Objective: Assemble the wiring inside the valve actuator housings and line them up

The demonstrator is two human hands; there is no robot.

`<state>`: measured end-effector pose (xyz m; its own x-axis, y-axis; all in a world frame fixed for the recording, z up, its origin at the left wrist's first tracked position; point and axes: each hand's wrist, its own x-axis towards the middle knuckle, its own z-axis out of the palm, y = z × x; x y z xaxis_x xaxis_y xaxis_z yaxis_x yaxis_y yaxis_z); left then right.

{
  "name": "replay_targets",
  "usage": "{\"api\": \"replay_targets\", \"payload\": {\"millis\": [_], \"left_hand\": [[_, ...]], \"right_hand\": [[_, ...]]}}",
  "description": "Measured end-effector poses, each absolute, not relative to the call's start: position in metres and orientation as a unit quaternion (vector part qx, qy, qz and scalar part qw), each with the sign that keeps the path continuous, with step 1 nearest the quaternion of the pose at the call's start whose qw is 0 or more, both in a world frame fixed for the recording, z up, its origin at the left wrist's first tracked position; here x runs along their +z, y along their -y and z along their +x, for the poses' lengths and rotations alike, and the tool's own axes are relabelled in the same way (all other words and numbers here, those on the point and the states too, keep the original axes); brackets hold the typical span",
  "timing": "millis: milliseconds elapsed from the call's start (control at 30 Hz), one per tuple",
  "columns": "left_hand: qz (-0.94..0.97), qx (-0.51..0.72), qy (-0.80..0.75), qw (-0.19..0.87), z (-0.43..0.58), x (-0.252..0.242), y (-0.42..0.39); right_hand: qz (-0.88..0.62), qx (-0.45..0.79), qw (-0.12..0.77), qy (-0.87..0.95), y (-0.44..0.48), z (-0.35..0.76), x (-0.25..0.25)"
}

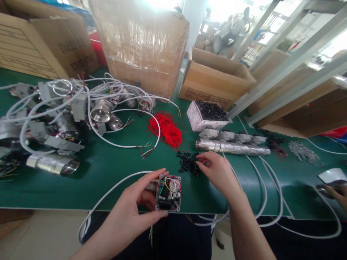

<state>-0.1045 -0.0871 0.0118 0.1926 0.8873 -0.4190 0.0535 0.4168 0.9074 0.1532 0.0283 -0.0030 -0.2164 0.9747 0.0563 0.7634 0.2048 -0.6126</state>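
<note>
My left hand (pixel 135 206) is closed around a small square electrical housing (pixel 168 193) near the table's front edge. Its open face is turned up and shows green, yellow, red and white wires and dark components. A white cable (pixel 108 191) curves away behind my left wrist. Just to the right, my right hand (pixel 215 171) has its thumb and fingers drawn together at a pile of small black parts (pixel 187 163). The fingertips touch the pile's right side; anything between them is too small to make out.
Cabled metal assemblies (pixel 73 112) crowd the left. Behind the black pile lies red wire (pixel 165 129). A white box of black pieces (pixel 199 117) and a row of steel cylinders (pixel 233 147) stand right of centre. Cardboard boxes (pixel 214 77) line the back. Another person's hand (pixel 337 195) is far right.
</note>
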Motion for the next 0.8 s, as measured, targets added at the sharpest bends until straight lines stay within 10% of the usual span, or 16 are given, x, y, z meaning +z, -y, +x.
{"api": "replay_targets", "payload": {"millis": [800], "left_hand": [[0.405, 0.358, -0.564, 0.624, -0.094, 0.011, 0.085]], "right_hand": [[-0.500, 0.355, 0.226, 0.757, -0.007, 0.150, 0.027]]}}
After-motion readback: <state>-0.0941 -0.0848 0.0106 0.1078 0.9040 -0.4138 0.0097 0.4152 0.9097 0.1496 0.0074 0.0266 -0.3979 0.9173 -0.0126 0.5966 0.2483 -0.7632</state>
